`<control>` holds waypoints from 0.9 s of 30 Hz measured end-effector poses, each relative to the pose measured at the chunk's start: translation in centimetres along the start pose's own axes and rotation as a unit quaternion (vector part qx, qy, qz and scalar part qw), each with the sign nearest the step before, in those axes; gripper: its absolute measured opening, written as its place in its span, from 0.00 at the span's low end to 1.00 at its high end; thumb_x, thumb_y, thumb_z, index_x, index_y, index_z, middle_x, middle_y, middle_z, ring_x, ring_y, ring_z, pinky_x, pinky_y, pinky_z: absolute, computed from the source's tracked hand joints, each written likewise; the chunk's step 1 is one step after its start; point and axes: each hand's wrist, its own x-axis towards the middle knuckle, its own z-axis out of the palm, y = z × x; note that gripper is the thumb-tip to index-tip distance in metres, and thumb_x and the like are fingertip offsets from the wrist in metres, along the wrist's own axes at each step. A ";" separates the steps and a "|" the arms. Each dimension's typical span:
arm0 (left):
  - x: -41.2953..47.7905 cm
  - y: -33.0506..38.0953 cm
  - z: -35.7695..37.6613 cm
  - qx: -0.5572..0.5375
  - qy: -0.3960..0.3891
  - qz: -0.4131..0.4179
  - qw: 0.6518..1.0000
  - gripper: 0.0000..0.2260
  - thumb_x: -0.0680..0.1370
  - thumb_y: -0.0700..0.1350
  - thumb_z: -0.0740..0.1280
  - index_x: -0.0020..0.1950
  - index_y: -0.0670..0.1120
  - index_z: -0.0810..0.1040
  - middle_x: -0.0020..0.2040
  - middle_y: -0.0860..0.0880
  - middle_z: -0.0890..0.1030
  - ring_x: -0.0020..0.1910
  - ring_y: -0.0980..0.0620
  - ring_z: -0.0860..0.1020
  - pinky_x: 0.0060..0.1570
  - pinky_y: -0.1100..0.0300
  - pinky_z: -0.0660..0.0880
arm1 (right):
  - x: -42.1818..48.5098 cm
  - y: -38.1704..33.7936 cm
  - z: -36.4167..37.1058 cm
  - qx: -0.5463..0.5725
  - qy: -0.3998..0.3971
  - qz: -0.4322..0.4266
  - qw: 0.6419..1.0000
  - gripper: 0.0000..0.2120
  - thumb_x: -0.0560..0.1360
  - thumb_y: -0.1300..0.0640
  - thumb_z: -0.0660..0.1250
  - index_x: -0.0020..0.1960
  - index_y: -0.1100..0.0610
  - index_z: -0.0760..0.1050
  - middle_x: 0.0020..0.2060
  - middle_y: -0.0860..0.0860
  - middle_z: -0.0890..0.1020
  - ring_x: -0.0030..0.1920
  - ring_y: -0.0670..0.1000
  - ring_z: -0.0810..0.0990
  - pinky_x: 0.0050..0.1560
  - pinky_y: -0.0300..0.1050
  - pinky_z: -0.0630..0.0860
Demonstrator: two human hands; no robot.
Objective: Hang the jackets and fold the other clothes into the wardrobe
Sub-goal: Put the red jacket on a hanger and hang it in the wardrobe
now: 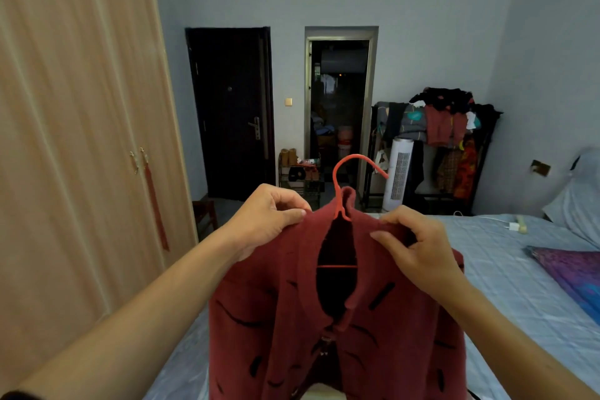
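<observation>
Hands first: the left hand pinches the shoulder of a red jacket between thumb and curled fingers, just left of the collar. The right hand pinches the fabric of the other shoulder, fingers bent over the cloth. Between them rises the hook of a red hanger, its neck standing against the upturned collar and its crossbar showing through the open neckline. The jacket is held up in the near middle of the scene, front facing the camera, marked with black dashes and fastened by a clasp below the neck opening. It hangs over the near edge of a bed with a pale blue cover.

On the bed's far right lie a pillow and a purple cloth, with a small white charger beyond. A tall wooden wardrobe fills the left side, doors closed, a red tassel hanging from its handles. Against the far wall stand a dark door, an open doorway, a shoe rack between them, a white tower fan and a clothes rack heaped with garments.
</observation>
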 end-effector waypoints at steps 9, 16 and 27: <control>-0.3 -0.7 2.0 -0.025 0.023 -0.025 0.999 0.09 0.76 0.33 0.71 0.39 0.44 0.86 0.38 0.42 0.85 0.37 0.48 0.83 0.42 0.52 0.81 | 0.4 -1.5 2.0 0.029 -0.118 0.098 0.988 0.40 0.64 0.33 0.74 0.73 0.31 0.61 0.38 0.44 0.77 0.34 0.48 0.77 0.41 0.53 0.79; -0.8 -0.3 4.6 -0.053 0.043 -0.015 0.998 0.07 0.74 0.34 0.72 0.41 0.44 0.87 0.40 0.43 0.86 0.42 0.45 0.84 0.51 0.42 0.80 | 0.1 -3.2 4.3 -0.044 -0.101 0.079 0.991 0.45 0.59 0.28 0.74 0.72 0.39 0.67 0.51 0.37 0.77 0.49 0.39 0.78 0.48 0.37 0.75; -0.9 -1.8 4.1 0.043 0.047 0.045 0.997 0.05 0.71 0.39 0.77 0.40 0.48 0.84 0.37 0.50 0.85 0.38 0.54 0.82 0.48 0.51 0.80 | -1.2 -2.4 5.7 -0.044 -0.041 0.085 0.995 0.10 0.71 0.47 0.76 0.47 0.51 0.81 0.34 0.40 0.79 0.34 0.42 0.75 0.36 0.44 0.72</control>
